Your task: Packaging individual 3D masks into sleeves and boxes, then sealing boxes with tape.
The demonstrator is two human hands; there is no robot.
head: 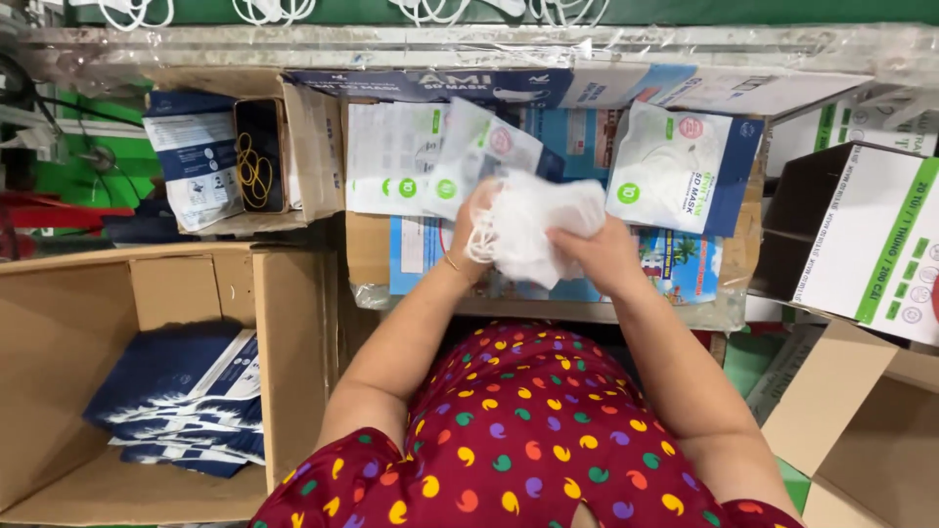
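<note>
1. A stack of white face masks (543, 227) is being held above the near edge of the bench (548, 308), just ahead of the person's chest. Its long axis is running roughly left to right, tilting slightly; ear loops are dangling off the left end.
2. The left hand (476, 227) is clamping the left end and the right hand (599, 256) is closing over the lower right, so the two hands are squeezing together on the bundle, probably to keep the loose masks aligned.
3. An open printed pouch (469, 161) is lying just behind the hands; I cannot tell which way its mouth is facing.
4. More flat pouches (685, 166) are lying spread on the bench within reach.
5. A cardboard box (147, 391) at the left is holding dark blue filled packets (181, 401), stacked flat.
</note>
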